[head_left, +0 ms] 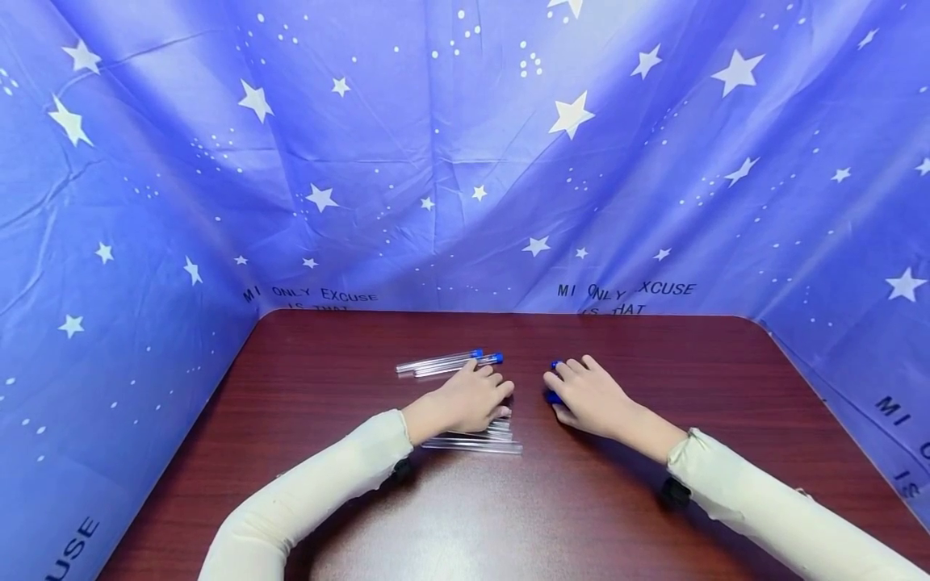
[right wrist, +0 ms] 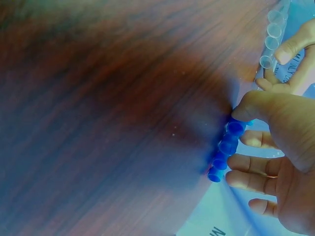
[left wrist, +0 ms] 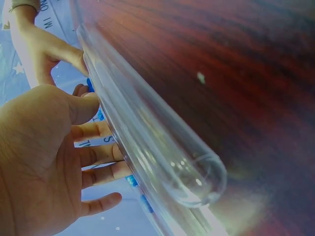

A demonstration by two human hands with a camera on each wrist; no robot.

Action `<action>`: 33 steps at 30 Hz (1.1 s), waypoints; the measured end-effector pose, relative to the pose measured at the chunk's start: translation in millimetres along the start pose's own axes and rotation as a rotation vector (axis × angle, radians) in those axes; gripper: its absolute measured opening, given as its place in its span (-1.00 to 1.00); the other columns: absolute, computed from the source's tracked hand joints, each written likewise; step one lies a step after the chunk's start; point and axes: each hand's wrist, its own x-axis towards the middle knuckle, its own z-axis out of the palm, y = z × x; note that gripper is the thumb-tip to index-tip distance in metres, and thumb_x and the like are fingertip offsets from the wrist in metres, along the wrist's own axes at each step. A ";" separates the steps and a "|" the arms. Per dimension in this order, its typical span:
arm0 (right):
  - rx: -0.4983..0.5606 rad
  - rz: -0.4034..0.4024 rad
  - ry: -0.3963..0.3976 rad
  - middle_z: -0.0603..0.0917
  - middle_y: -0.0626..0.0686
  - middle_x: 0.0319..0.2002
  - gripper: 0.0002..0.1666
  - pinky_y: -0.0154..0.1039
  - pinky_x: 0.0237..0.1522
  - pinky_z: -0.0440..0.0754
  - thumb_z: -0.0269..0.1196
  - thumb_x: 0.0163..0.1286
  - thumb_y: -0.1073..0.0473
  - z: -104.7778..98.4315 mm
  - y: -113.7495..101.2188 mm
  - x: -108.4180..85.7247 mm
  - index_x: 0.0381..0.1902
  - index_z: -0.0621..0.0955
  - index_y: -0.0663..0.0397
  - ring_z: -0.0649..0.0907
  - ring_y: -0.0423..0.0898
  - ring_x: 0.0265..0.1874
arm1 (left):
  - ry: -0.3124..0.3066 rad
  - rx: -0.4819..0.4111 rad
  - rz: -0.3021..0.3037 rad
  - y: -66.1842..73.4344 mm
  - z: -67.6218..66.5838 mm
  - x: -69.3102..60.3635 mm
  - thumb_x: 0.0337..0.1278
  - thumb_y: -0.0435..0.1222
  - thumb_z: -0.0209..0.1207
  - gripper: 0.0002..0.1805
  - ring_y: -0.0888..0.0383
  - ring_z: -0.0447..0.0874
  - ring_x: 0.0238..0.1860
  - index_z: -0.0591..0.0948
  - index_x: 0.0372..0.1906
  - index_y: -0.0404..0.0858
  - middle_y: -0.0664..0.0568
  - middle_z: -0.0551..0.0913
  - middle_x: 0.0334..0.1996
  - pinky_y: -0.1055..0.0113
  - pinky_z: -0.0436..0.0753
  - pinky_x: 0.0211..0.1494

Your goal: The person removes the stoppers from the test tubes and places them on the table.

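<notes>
Clear tubes and blue caps on the desk, inward of its far edge;
my left hand, fingers loosely parted, touches the tubes; my right hand, likewise loose, touches the caps.

Clear tubes and blue caps lie on the reddish-brown table.

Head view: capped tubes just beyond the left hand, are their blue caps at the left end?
No, their blue caps are at the right end of the tubes beyond the left hand.
</notes>
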 end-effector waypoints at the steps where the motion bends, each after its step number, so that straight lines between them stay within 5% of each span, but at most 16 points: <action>1: -0.001 0.001 0.001 0.61 0.07 -0.35 -0.59 -0.06 -0.26 0.43 0.46 0.04 0.06 0.1 0.1 0.2 -0.23 0.55 0.09 0.59 0.05 -0.37 | 0.000 0.001 -0.001 -0.1 -0.4 -0.1 0.55 0.08 -0.11 -0.61 0.10 0.56 0.24 0.50 0.16 -0.05 0.11 0.68 0.06 0.04 0.46 0.34; 10: 0.014 0.005 0.033 0.56 0.05 -0.40 -0.59 -0.05 -0.27 0.43 0.44 0.10 -0.04 0.2 0.4 7.9 -0.28 0.53 0.08 0.57 0.06 -0.39 | 0.018 -0.022 -0.009 -5.6 -4.4 -3.5 0.57 0.05 -0.12 -0.63 0.09 0.57 0.26 0.51 0.14 -0.06 0.10 0.68 0.07 0.05 0.46 0.34; 20: 0.144 0.076 0.017 0.60 0.05 -0.30 -0.68 -0.03 -0.21 0.44 0.41 0.18 0.02 -12.7 8.7 52.0 -0.22 0.56 0.02 0.62 0.09 -0.27 | 0.241 0.048 -0.114 -35.1 -11.6 -6.1 0.43 -0.01 0.12 -0.69 0.07 0.62 0.02 0.55 0.06 -0.11 0.08 0.67 -0.06 0.14 0.50 0.12; 26: 0.237 0.120 -0.073 0.61 0.05 -0.24 -0.67 -0.01 -0.17 0.47 0.41 0.20 0.04 -9.4 8.8 75.7 -0.13 0.59 0.01 0.63 0.09 -0.19 | 0.195 0.020 -0.212 -50.1 -11.8 -3.5 0.34 0.01 0.22 -0.62 0.04 0.61 0.05 0.57 0.09 -0.12 0.05 0.68 -0.03 0.09 0.48 0.16; 33: 0.277 0.153 -0.191 0.58 0.01 -0.28 -0.66 -0.04 -0.18 0.47 0.40 0.22 0.01 5.3 3.9 86.9 -0.11 0.60 -0.04 0.61 0.05 -0.23 | 0.124 -0.023 -0.237 -55.6 -1.5 -2.5 0.34 0.00 0.22 -0.60 0.03 0.60 0.07 0.57 0.12 -0.11 0.03 0.68 -0.01 0.09 0.48 0.16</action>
